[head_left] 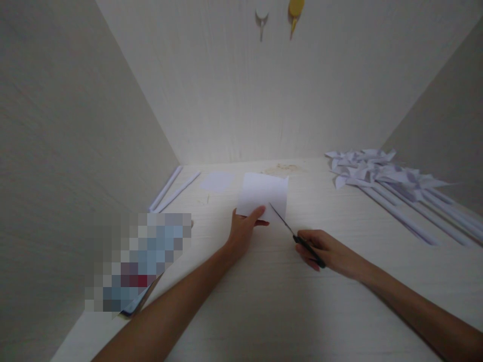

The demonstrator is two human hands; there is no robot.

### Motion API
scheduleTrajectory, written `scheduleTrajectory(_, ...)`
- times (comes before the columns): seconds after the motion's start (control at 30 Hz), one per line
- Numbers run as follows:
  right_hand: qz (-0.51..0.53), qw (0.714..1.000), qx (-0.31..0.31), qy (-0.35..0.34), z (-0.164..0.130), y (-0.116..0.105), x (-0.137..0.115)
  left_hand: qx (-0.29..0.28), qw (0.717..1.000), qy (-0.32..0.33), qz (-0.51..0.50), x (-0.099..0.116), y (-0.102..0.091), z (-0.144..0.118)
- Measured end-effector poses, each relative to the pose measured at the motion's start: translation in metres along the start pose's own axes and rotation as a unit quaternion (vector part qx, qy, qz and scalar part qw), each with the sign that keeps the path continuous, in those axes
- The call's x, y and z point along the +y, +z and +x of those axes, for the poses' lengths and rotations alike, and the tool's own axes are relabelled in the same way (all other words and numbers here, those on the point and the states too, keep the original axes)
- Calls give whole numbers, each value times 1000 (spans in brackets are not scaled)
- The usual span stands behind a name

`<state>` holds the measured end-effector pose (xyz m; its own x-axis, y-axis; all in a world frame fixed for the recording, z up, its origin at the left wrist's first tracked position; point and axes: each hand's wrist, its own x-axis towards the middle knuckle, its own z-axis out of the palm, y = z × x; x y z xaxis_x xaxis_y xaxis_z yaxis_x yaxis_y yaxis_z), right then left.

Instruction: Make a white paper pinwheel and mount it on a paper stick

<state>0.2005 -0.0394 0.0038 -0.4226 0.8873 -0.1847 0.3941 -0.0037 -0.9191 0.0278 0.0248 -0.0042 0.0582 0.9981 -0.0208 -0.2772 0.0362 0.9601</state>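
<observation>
The left hand (243, 229) pinches the near edge of a white paper sheet (263, 195) just above the tabletop (264, 301), and the right hand (328, 250) is closed on the handles of scissors (292, 232) whose blades reach the sheet's near right corner. The sheet looks whole, so the cut seems barely begun. Well right of the right grip lies a pile of finished paper pinwheels (377, 173); beyond the left grip lie rolled paper sticks (171, 188).

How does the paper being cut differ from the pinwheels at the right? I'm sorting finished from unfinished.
The paper sheet is flat and plain; the pinwheels are folded into pointed blades. The sheet is pinched by the left hand, scissors at its edge; the pinwheels lie untouched in a pile with sticks. Both are white paper.
</observation>
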Motion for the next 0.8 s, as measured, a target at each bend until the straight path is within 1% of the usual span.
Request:
scheduleTrajectory(0.1, -2, 1000, 1, -1, 0, 0, 0, 3, 1000, 2, 13, 1, 1, 0)
scheduleTrajectory(0.27, -1, 1000, 1, -1, 0, 1, 1, 15, 998, -24, 48, 6, 3, -3)
scheduleTrajectory(0.47, 6, 1000, -2, 0, 0, 0, 2, 2, 999, -27, 31, 7, 3, -4)
scheduleTrajectory(0.63, 8, 1000, -2, 3, -1, 0, 3, -30, 999, -23, 0, 4, 1, -3)
scheduleTrajectory(0.8, 5, 1000, -1, 2, 0, 1, 2, -26, 999, -24, -11, 2, 0, -2)
